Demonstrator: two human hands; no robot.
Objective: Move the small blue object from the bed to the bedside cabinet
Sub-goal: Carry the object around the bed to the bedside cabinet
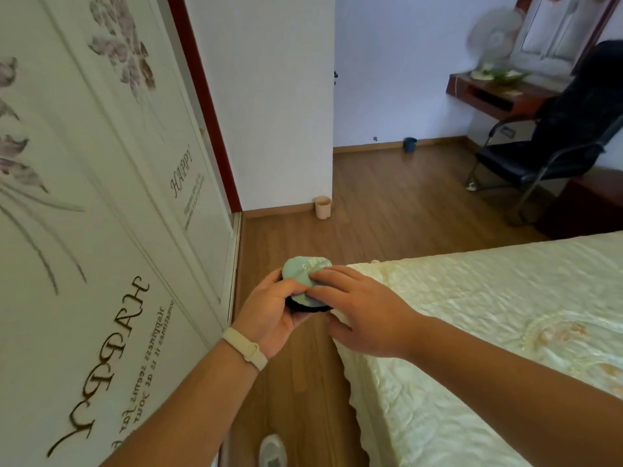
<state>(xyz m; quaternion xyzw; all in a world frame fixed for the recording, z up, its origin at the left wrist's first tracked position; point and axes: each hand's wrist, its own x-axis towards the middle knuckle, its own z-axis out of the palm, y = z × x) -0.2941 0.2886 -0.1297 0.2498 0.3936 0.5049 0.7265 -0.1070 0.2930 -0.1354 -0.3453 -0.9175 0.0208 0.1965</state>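
A small round light-blue object (301, 273) with a dark underside is held over the wooden floor, just off the near corner of the bed (488, 332). My left hand (274, 311) grips it from below and the side, thumb on top. My right hand (362, 308) rests its fingertips on the object's top and right edge. The bed carries a pale cream quilted cover. A dark reddish cabinet (583, 210) stands beyond the bed's far side at the right edge, partly cut off.
A white wardrobe door (111, 214) with flower prints fills the left. A beige cup (322, 207) stands by the wall corner and a blue cup (409, 144) farther back. A black chair (556, 146) sits under a wall shelf (499, 92) with a fan (495, 35).
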